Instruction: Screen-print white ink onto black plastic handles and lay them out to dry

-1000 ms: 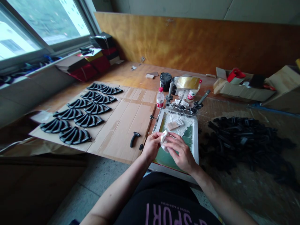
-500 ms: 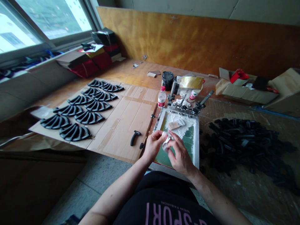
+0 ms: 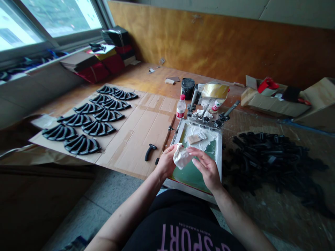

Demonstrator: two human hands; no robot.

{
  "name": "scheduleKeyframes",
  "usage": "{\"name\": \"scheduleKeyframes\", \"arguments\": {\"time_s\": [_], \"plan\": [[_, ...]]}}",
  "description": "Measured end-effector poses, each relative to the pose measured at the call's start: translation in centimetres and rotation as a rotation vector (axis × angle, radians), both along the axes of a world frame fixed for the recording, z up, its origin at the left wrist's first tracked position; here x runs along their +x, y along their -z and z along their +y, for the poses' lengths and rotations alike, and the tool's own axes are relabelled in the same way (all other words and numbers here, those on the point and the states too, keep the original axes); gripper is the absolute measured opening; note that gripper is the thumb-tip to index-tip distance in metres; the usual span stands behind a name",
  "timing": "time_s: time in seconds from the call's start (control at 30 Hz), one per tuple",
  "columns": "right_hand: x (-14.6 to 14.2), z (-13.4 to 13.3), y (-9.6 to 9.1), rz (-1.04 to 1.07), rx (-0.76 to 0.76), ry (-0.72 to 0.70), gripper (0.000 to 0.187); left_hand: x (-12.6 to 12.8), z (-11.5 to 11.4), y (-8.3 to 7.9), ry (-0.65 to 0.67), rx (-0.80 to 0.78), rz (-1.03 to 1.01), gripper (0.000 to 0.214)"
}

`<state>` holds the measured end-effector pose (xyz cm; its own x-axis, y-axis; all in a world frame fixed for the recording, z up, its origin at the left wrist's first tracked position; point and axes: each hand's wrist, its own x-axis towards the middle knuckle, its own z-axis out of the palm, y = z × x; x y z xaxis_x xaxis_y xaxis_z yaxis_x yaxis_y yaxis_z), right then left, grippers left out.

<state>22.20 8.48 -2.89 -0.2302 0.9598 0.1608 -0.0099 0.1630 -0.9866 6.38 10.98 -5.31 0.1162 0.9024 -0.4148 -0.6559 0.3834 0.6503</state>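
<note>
A crumpled white cloth [image 3: 182, 157] is pinched in my left hand [image 3: 167, 161], above the near part of a screen-printing frame [image 3: 219, 164]. My right hand [image 3: 208, 167] is just to the right of the cloth, its fingers stretched and apart, the fingertips at or close to the cloth's edge. Inside the frame is a green mesh [image 3: 195, 179] with white paste [image 3: 209, 137] smeared over its far part. A tan squeegee block [image 3: 195, 138] lies in the paste. Left of the frame, a single black curved handle [image 3: 150, 152] rests on the cardboard sheet [image 3: 131, 139].
Fanned rows of black handles [image 3: 82, 144] cover the cardboard's left side. A large heap of black handles [image 3: 272, 160] lies right of the frame. Behind stand a red-capped bottle [image 3: 180, 107], a black tub [image 3: 187, 89] and the frame's metal clamps [image 3: 218, 122]. An open carton [image 3: 274, 103] sits far right.
The white cloth, bunched between both hands before, is now spread wider in my left hand. My right hand has moved slightly right, its fingers straighter.
</note>
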Motion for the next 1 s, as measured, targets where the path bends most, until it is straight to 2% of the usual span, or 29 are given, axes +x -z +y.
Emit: {"name": "scheduleKeyframes", "arguments": {"time_s": [0.1,0.17,0.3,0.4,0.57,0.67,0.87,1.0], "plan": [[-0.3,0.5,0.2,-0.278,0.235,0.079,0.022,0.1,-0.5,-0.4,0.051,-0.001,-0.057,0.034],[-0.7,0.7,0.4,-0.342,0.292,0.148,0.023,0.2,-0.8,-0.5,0.127,0.022,-0.063,0.033],[-1.6,0.7,1.1,-0.292,0.131,0.262,0.030,0.2,-1.1,-0.5,0.196,0.082,0.059,0.031],[-2.1,0.6,1.5,-0.192,-0.018,0.255,0.030,0.3,-1.1,-0.4,0.172,0.076,0.137,0.032],[-2.2,0.8,1.3,0.064,-0.141,0.186,0.035,1.2,-1.1,-0.5,0.078,-0.014,0.025,0.037],[-1.6,1.0,1.0,0.184,-0.215,0.177,0.028,1.2,-0.9,-0.3,0.029,-0.030,0.009,0.034],[-0.4,1.2,0.7,0.401,-0.263,0.216,0.017,-0.1,-0.2,-0.2,-0.072,0.002,0.088,0.034],[-0.7,1.0,0.9,0.265,-0.238,0.220,0.019,0.0,-0.3,-1.1,-0.031,0.056,0.198,0.034]]}}
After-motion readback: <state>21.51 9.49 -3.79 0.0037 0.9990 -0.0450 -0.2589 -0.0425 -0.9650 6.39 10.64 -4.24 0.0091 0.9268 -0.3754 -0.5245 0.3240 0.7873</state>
